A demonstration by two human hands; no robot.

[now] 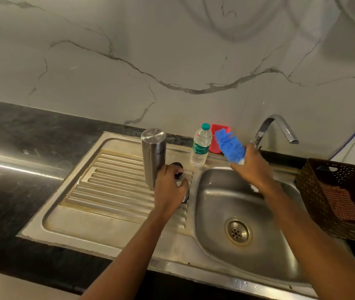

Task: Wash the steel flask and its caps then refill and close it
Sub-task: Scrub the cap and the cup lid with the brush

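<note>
Steel flask (pixel 153 156) stands inverted at the drainboard's (pixel 111 191) back edge. Left hand (pixel 170 189) curls round its black cap (pixel 177 166); right hand (pixel 252 167) grips a blue bottle brush (pixel 229 147). A wet grip could drop the cap into the basin (pixel 219 204).

Single head view, looking down, close over sink (pixel 215 191)
</note>
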